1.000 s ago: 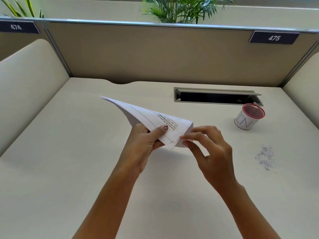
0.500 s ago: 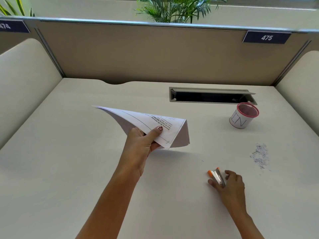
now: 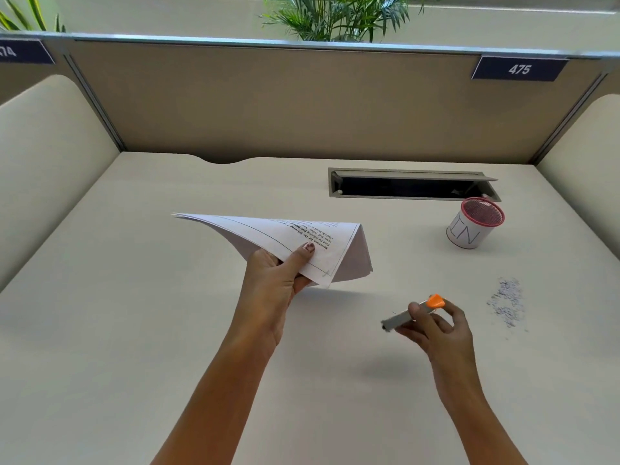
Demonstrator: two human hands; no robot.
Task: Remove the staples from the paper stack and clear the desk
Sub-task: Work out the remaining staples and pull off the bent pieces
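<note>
My left hand (image 3: 278, 280) grips a stack of printed white paper (image 3: 268, 234) by its near edge, thumb on top, and holds it tilted above the middle of the desk. The stack's right part folds downward. To the right and nearer me, my right hand (image 3: 436, 327) holds a small grey staple remover with an orange handle (image 3: 416, 312) lifted off the desk, its metal end pointing left. A pile of loose staples (image 3: 506, 302) lies on the desk to the right of that hand.
A mesh cup with a red rim and a white label (image 3: 473, 224) stands at the back right. Behind it is an open cable slot (image 3: 409, 186) in the desk (image 3: 134, 330). Beige partition walls enclose the desk on three sides.
My right hand left the paper's corner, dropped to the desk, picked up the staple remover and lifted it. My left hand kept holding the stack.
</note>
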